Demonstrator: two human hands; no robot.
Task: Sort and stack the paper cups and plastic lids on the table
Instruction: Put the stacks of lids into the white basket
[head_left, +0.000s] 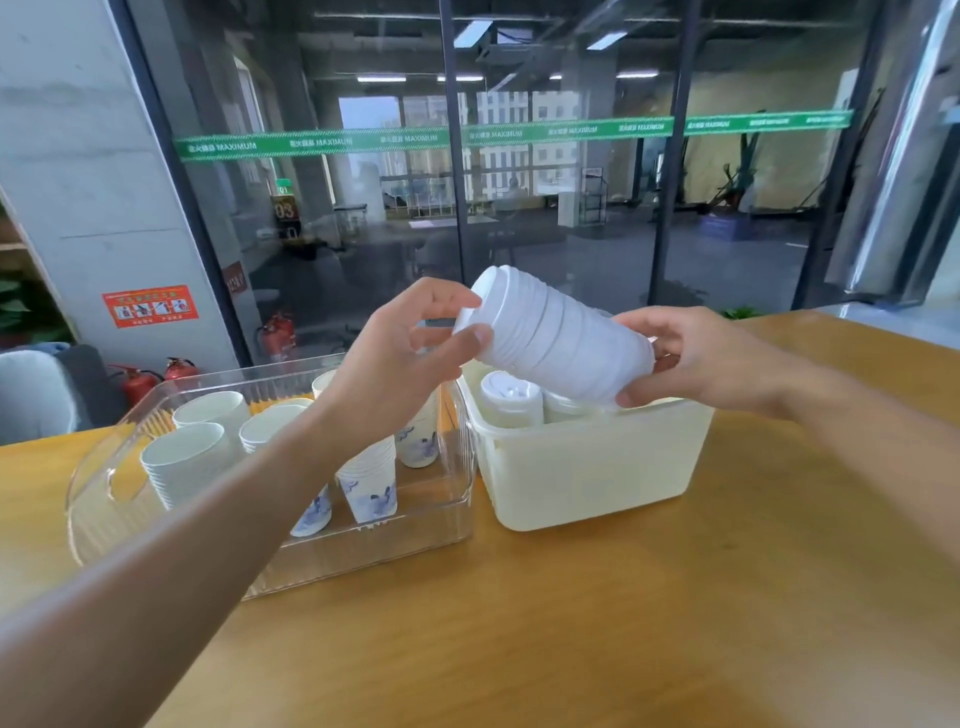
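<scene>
Left hand (410, 348), right hand (696, 358) — fingers clamped on tilted lid stack (556, 338), twelve o'clock above cream bin (597, 467) — loose squeeze risks lids fanning apart.

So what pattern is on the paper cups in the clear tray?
White with a blue-grey ink-wash print on the paper cups, clearest in the head view.

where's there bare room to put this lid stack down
Bare wooden table lies in front of the clear bin and the white tub, and right of the tub. The tub holds lid stacks; the bin is crowded with cup stacks.
</scene>
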